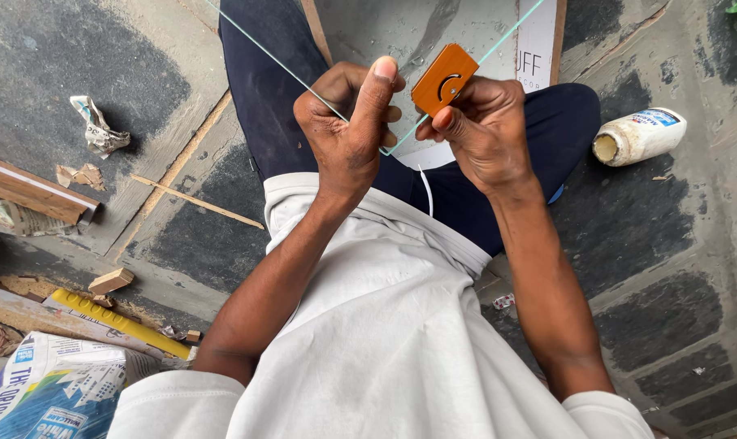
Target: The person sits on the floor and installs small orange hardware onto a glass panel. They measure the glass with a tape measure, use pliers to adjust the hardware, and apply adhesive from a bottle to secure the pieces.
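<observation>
My left hand grips the near corner of a clear glass pane, thumb raised along its edge. My right hand pinches a small orange-brown wooden block with a curved slot in it, held against the glass edge near that corner. The pane stretches away from me over my lap in dark trousers. Behind it a picture frame with a wooden border shows through.
A white plastic bottle lies on its side on the grey floor at the right. At the left lie crumpled paper, a thin wooden stick, wood offcuts, a wooden moulding, a yellow strip and newspapers.
</observation>
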